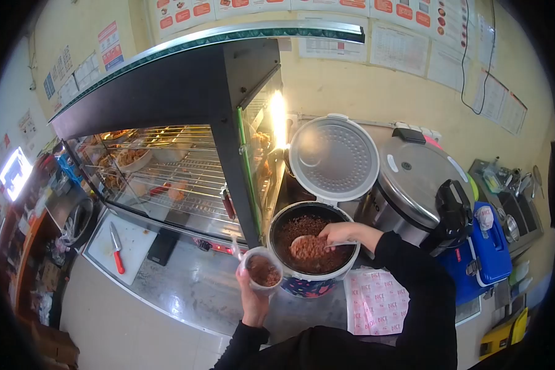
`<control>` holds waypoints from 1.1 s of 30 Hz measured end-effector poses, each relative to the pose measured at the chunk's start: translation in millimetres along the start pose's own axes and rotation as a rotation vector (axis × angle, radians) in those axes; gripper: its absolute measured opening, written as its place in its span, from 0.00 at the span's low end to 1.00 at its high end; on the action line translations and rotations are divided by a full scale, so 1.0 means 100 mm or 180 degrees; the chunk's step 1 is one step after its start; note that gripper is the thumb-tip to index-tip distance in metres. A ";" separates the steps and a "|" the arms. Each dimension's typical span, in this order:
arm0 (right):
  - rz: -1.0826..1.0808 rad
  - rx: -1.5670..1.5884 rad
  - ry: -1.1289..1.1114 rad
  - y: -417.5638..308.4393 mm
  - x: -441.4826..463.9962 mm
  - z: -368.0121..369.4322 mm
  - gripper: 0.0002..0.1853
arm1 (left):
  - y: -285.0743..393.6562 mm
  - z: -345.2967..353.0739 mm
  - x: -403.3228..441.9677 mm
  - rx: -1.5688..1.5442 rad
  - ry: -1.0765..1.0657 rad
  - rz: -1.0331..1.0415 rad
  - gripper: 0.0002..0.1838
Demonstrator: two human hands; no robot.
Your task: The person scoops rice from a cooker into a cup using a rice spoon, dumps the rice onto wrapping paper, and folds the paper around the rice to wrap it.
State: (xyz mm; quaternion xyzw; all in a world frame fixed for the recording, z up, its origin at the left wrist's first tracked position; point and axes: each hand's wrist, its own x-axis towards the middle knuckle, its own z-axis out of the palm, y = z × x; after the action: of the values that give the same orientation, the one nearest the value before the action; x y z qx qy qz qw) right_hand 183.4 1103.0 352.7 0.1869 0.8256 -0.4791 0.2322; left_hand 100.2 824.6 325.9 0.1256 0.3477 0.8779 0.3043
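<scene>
My left hand (253, 302) is wrapped around a clear plastic cup (278, 279) holding some reddish-brown food (263, 270). The cup is just left of an open rice cooker (346, 262), its mouth tilted up toward me. Inside the pot is dark brown, grainy food that looks like cooked rice (302, 227). My right hand (344, 234) reaches over the pot's rim, closed on a serving spoon (297, 248) heaped with the same food. Its handle is mostly hidden by my fingers. The cooker's perforated inner lid (334, 157) stands raised behind the pot.
A glass warming cabinet (166, 172) with fried food rises to the left. A large steel cooker (410, 179) stands behind right, beside a blue cooler box (492, 246). Printed paper (378, 302) lies near my right arm. A red-handled knife (116, 250) rests on a white cutting board (135, 237).
</scene>
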 end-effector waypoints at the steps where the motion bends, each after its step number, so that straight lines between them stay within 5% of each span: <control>1: -0.0092 0.0163 0.0149 0.00 -0.09 -0.10 0.14 | 0.01 0.11 0.07 0.0009 -0.0173 -0.0071 0.25; 5: -0.0224 0.0152 0.0911 -0.42 -0.50 -0.29 0.15 | -0.18 0.45 0.40 -0.0491 -0.0422 -0.0511 0.22; 8: -0.1402 -0.1279 0.2378 -0.53 -0.58 -0.14 0.15 | -0.29 0.77 0.59 -0.0805 -0.0495 -0.1027 0.23; 15: -0.1215 -0.3548 0.3190 -0.62 -0.83 0.46 0.22 | -0.53 1.00 0.73 -0.1194 -0.0548 -0.1573 0.27; 17: -0.1221 -0.3554 0.3185 -0.68 -1.03 0.25 0.22 | -0.49 1.07 0.68 -0.1266 -0.0687 -0.1537 0.28; 21: -0.1456 -0.1311 0.3886 -0.46 -1.13 -0.11 0.11 | -0.46 1.03 0.70 -0.1450 -0.0840 -0.1382 0.28; 24: -0.0117 0.1367 0.2488 -0.40 -1.05 0.02 0.18 | -0.45 1.03 0.69 -0.1432 -0.0910 -0.1196 0.26; 30: -0.1095 -0.0103 0.3193 -0.39 -0.48 0.43 0.24 | -0.56 0.96 0.76 -0.1009 -0.0812 -0.0876 0.23; 33: -0.0975 -0.0195 0.2552 -0.40 -0.52 0.29 0.23 | -0.54 0.89 0.81 -0.1035 -0.0799 -0.0867 0.24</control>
State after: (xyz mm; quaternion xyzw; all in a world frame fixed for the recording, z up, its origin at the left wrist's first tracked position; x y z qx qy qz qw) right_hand 211.2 1054.2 397.6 0.2266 0.8825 -0.3728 -0.1755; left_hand 99.3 953.7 353.6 0.1351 0.1750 0.8507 0.4769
